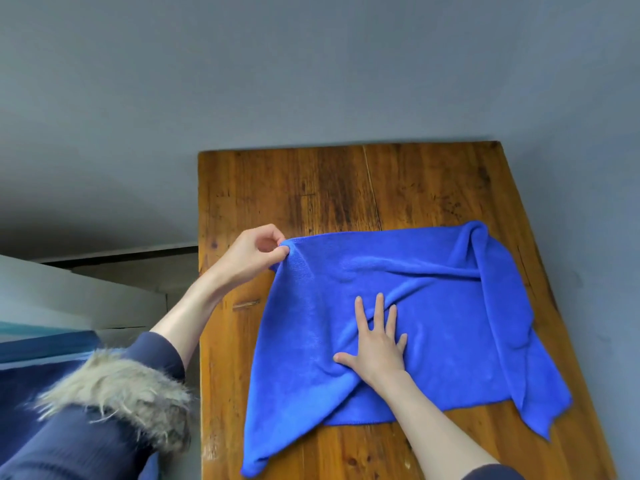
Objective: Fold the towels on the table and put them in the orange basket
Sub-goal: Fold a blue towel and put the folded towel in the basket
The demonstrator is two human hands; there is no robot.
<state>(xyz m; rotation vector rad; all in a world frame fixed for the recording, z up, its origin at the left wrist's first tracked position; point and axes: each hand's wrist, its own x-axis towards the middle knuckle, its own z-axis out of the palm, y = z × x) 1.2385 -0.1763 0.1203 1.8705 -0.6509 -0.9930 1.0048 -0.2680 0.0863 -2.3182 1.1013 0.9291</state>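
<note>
A blue towel (pixel 433 306) lies spread and wrinkled on the wooden table (pixel 329 188), with its right edge folded over and one corner trailing toward the table's near left edge. My left hand (pixel 252 254) pinches the towel's far left corner and holds it slightly off the wood. My right hand (pixel 377 344) rests flat on the towel's middle, palm down with fingers spread. No orange basket is in view.
The table's left edge runs close beside my left forearm, and a grey wall stands behind the far edge. A fur-trimmed dark blue garment (pixel 114 393) fills the lower left. Bare wood shows beyond the towel at the far end.
</note>
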